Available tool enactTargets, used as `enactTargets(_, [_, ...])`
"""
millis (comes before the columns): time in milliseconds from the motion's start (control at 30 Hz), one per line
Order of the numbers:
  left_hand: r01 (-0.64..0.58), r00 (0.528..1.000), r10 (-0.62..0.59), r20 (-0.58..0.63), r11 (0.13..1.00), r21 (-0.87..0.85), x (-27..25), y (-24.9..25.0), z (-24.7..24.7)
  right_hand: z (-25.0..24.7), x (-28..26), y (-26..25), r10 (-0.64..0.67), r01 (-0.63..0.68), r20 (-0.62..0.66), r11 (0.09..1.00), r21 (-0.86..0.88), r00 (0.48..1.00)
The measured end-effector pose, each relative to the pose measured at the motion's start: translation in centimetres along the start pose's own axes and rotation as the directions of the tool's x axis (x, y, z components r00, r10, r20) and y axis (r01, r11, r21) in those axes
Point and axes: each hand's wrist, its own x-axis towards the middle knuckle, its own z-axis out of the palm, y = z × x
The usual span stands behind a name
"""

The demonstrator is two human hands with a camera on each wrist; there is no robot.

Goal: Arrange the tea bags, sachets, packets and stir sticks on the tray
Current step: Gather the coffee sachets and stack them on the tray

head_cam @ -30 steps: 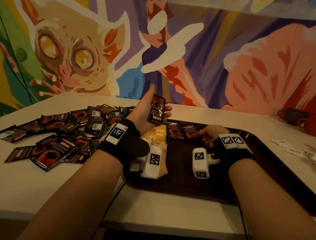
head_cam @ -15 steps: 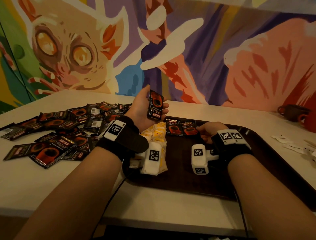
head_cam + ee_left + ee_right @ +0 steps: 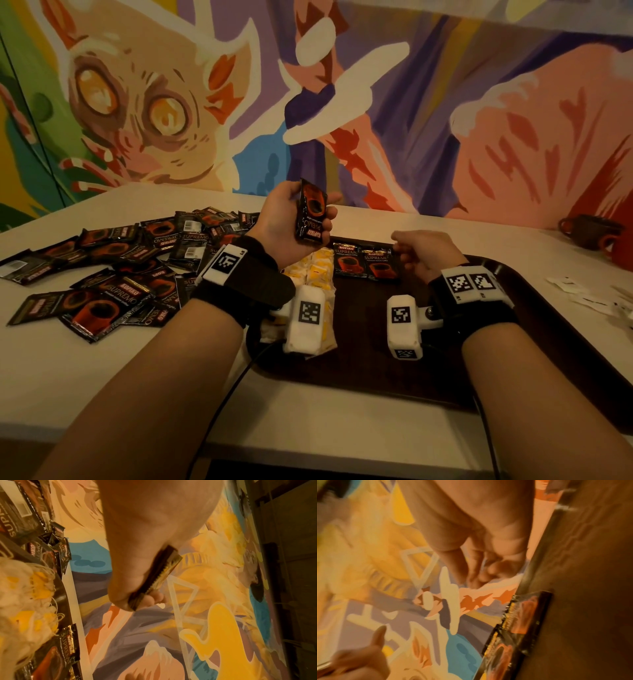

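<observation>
My left hand [image 3: 294, 219] holds a dark red-and-black coffee sachet [image 3: 311, 216] upright above the far left corner of the dark brown tray [image 3: 534, 329]; the sachet's edge [image 3: 154, 577] shows between thumb and fingers. Two like sachets [image 3: 366, 262] lie side by side at the tray's far edge, also seen as two sachets [image 3: 513, 632] in the right wrist view. Yellow-tagged tea bags [image 3: 315, 270] lie on the tray's left part. My right hand [image 3: 424, 253] hovers just right of the two sachets, fingers loosely curled, holding nothing.
A heap of several coffee sachets [image 3: 113, 270] covers the white table [image 3: 342, 411] left of the tray. Small white packets [image 3: 589, 294] lie right of the tray. A dark cup [image 3: 589, 231] and a red cup stand at the far right. A painted wall rises behind.
My right hand has lifted off the two sachets on the tray and drawn back a little to the right. My left hand has turned the held sachet slightly.
</observation>
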Motion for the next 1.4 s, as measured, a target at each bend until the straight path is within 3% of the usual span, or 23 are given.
enactTargets(100, [-0.019,1.0,0.019,0.025,1.0,-0.014,0.0,0.1,-0.2,0.7,-1.8,-0.9,-0.234,0.219,0.101,0.965,0.141,0.967])
enactTargets(167, [-0.037,0.999,0.035,0.036,0.998,0.041,-0.1,-0.1,-0.1,1.2,-3.2,-1.4,-0.333,0.29,0.211,0.934,0.209,0.919])
enactTargets(300, [-0.104,0.991,0.092,0.099,0.986,0.127,0.1,-0.4,0.3,1.9,-4.8,-1.9,-0.392,0.316,0.348,0.913,0.258,0.851])
enactTargets(433, [-0.158,0.984,0.144,0.101,0.975,0.155,0.5,-0.5,0.4,2.3,-5.2,-1.8,-0.437,0.354,0.357,0.894,0.276,0.826])
enactTargets(733, [-0.237,0.969,0.206,0.136,0.93,0.282,0.3,-0.9,0.5,1.9,-4.8,-1.7,-0.449,0.406,0.312,0.893,0.195,0.837])
enactTargets(933, [-0.302,0.953,0.274,0.128,0.843,0.444,-0.2,-1.2,0.5,1.6,-5.2,-1.7,-0.445,0.354,0.293,0.881,0.315,0.846])
enactTargets(1167, [-0.204,0.979,0.183,0.09,0.897,0.392,0.4,-1.0,0.2,1.8,-4.5,-1.5,-0.3,0.218,0.239,0.924,0.315,0.924])
enactTargets(1267, [-0.15,0.987,0.158,0.008,0.919,0.365,0.6,-0.8,0.2,2.0,-3.7,-1.1,-0.263,0.228,0.174,0.953,0.2,0.949])
enactTargets(1400, [-0.058,0.988,0.106,-0.112,0.929,0.366,0.8,-0.5,0.2,2.1,-2.2,-0.5,-0.098,0.091,0.115,0.993,0.07,0.989])
